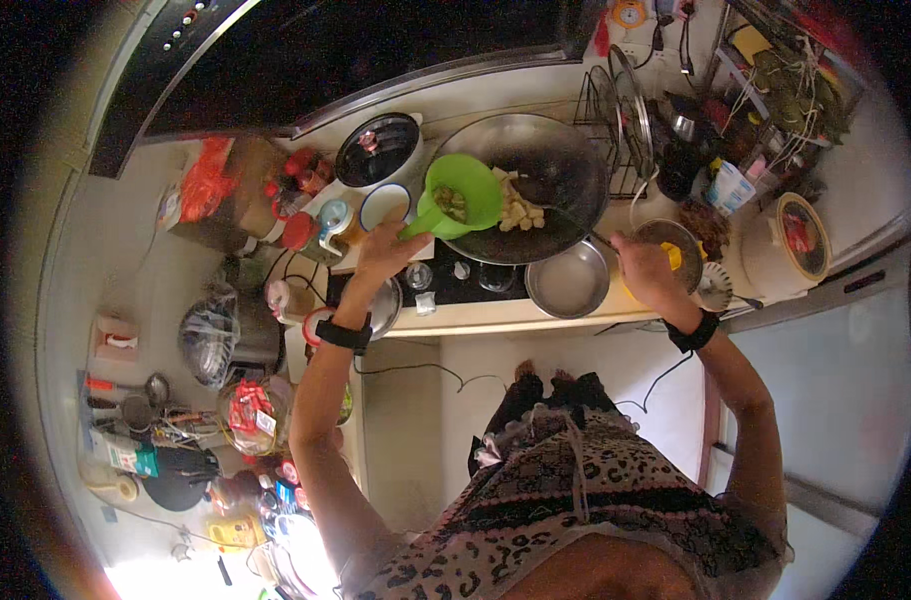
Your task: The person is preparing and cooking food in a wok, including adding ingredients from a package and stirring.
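My left hand (391, 251) grips the handle of a green plastic bowl (485, 187), held over the left side of a large dark wok (556, 161). Small greenish-brown food pieces (449, 202) lie inside the bowl. Pale chunks of food (521, 210) are heaped in the wok, just right of the bowl. My right hand (650, 270) is closed around the handle of a thin dark cooking utensil (575, 223), whose far end reaches the chunks; its tip is hidden among them. A shallow metal pan (568, 279) sits in front of the wok.
A white enamel mug (385, 208) and a lidded pot (378, 150) stand left of the wok. Pot lids (629, 112) lean in a wire rack at its right. Jars (300, 231) crowd the left corner. A white container (782, 240) stands far right. A range hood (365, 60) overhangs the back.
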Motion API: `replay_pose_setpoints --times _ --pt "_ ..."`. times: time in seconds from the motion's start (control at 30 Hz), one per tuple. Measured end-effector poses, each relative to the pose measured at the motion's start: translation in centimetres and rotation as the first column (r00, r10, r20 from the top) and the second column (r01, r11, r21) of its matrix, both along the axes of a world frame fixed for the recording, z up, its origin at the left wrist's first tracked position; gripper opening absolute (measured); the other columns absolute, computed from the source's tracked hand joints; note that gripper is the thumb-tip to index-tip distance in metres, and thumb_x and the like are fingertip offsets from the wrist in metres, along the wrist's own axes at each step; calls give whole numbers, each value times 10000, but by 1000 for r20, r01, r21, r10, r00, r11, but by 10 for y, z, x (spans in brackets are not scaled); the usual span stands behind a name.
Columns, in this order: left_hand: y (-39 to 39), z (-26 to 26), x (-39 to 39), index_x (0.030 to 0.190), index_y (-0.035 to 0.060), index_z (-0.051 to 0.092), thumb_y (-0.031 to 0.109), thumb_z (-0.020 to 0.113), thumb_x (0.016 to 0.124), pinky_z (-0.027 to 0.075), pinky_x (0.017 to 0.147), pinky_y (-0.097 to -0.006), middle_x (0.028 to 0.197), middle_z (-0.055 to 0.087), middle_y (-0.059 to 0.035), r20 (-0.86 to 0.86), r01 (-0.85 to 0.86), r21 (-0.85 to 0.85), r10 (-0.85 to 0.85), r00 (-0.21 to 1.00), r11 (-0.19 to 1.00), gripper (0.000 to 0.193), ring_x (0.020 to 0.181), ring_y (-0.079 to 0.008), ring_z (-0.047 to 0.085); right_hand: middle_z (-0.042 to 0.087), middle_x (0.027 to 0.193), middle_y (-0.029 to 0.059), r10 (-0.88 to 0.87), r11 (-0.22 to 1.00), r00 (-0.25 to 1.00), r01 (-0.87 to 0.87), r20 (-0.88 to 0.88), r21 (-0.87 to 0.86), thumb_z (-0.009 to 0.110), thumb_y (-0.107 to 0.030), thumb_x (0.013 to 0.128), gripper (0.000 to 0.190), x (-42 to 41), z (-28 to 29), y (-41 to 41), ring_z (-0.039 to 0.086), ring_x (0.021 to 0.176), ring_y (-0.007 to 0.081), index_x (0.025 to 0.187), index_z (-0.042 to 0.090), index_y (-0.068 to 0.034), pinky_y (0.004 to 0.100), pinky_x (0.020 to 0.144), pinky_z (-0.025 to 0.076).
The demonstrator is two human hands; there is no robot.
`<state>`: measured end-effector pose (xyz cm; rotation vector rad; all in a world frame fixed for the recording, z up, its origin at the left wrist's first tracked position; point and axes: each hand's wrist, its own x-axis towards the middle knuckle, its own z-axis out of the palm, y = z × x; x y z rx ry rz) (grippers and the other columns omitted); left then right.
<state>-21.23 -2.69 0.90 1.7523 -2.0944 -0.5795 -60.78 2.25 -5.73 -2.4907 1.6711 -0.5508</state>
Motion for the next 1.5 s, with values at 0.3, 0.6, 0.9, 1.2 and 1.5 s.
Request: replay_pose_setpoints --times 0.3,0.6,0.9,1.2,1.5 --pt "-28 -15 -6 824 38 618 500 581 683 440 690 -406 806 586 -186 329 123 -110 -80 941 986 484 807 -322 556 566 630 150 -70 997 974 62 -216 -45 479 -76 737 247 25 16 2 579 603 295 979 522 -54 399 516 447" --pt "-45 -5 -14 797 14 589 451 611 671 444 658 -422 768 584 -192 381 191 -29 -166 909 981 455 758 -343 566 573 655 147 -125 991 959 132 -254 7 574 -143 679 313 27 16 3 577 607 288 983 541 -81 380 518 448" --pt "-58 1 -22 810 26 585 406 632 674 459 647 -417 757 598 -180 457 186 -74 -132 879 980 406 751 -326 582 546 763 182 -113 994 978 114 -174 -6 578 -133 665 327 24 24 0 561 631 314 976 532 -43 409 546 448" --pt "-70 -18 -3 869 89 596 484 598 677 447 670 -410 762 604 -154 325 151 -114 -107 940 982 439 756 -327 577 472 878 159 -244 958 912 280 -330 65 537 -96 681 292 21 39 -3 566 637 324 972 535 -71 404 533 472" --pt "-71 -17 -10 876 99 597 465 608 672 443 635 -415 747 600 -150 380 256 -243 -151 912 936 419 716 -329 576 500 852 183 -237 971 936 235 -259 -40 523 -82 693 243 7 15 -8 558 628 341 935 532 -62 419 525 466"
